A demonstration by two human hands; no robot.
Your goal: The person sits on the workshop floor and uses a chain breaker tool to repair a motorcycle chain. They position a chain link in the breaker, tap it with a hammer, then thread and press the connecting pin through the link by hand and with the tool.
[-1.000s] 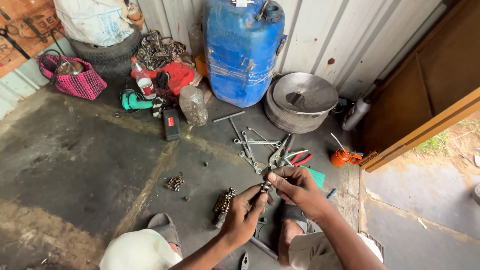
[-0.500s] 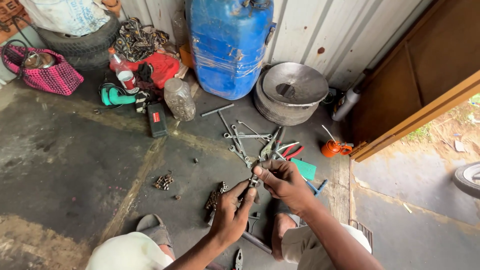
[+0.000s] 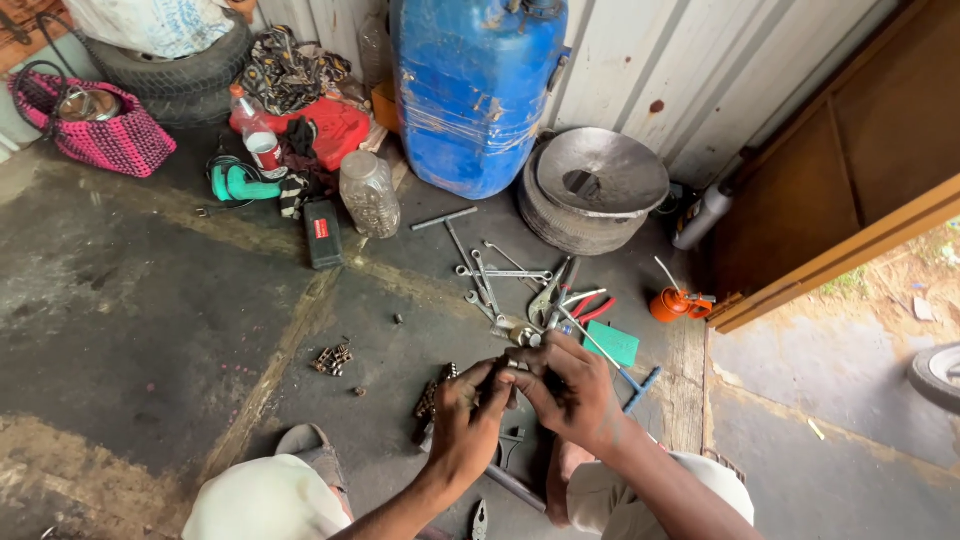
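Metal part pinched between both hands, low over the concrete floor.
Left hand and right hand clench their fingers on a small dark metal piece, just before the scattered wrenches. Best, I judge, to keep one hand steady, turn with the other, and work above the floor so nothing rolls away.

Single head view, looking steeply down from above at floor and hands close below, facing metal wall.
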